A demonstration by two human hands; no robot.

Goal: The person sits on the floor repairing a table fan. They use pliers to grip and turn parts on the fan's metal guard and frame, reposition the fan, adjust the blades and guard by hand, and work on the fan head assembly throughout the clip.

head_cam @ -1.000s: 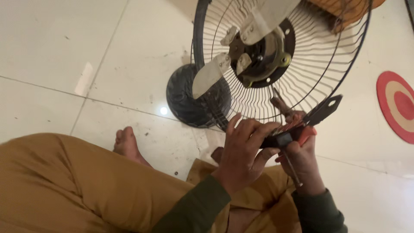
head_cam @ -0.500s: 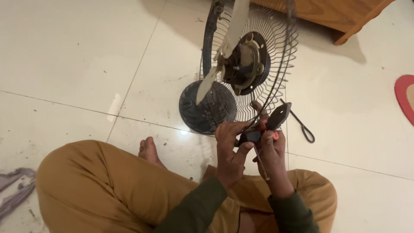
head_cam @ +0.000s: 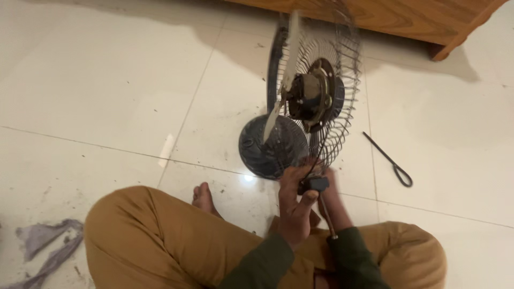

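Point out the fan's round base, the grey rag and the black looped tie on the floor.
fan base (head_cam: 257, 147), head view, left rim.
grey rag (head_cam: 45, 243), head view, middle fold.
black looped tie (head_cam: 402, 175), head view, loop end.

A black looped wire tool (head_cam: 390, 160) lies on the tiled floor (head_cam: 107, 91); grey rag (head_cam: 45, 249) nearby, wooden furniture (head_cam: 407, 18) behind.

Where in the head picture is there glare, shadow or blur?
Head view: a small bright glare spot on the floor tile beside the fan base; a soft shadow under the wooden furniture; the fan's blade and cage look smeared; both hands are dim.
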